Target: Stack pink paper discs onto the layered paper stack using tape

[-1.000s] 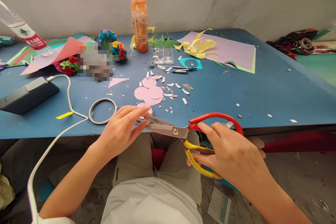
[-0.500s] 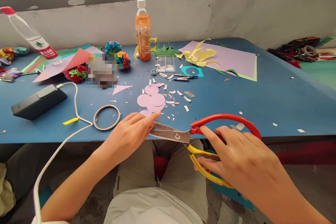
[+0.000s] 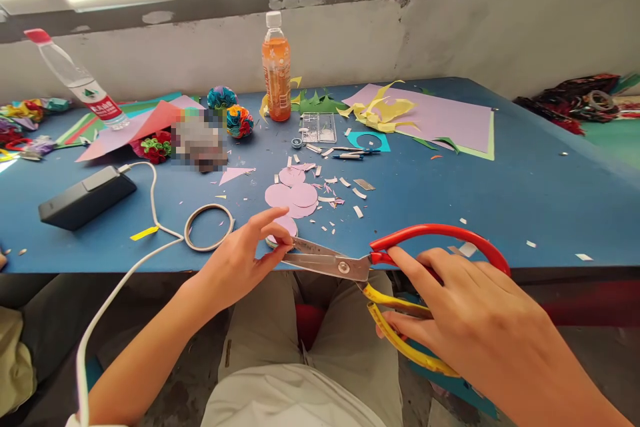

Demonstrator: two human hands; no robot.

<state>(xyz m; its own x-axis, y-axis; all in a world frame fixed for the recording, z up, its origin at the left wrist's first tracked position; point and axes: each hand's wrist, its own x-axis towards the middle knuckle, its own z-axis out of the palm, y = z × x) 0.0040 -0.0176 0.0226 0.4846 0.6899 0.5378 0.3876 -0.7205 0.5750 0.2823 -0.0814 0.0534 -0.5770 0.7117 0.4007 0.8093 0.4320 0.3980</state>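
Head: scissors [image 3: 344, 268], white-lettered red label [image 3: 103, 107]

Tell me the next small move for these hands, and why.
Probably ease the left hand back slightly: its fingertips are by the tips of the scissors, whose blades the right hand holds slightly apart, so closing could nip a finger.
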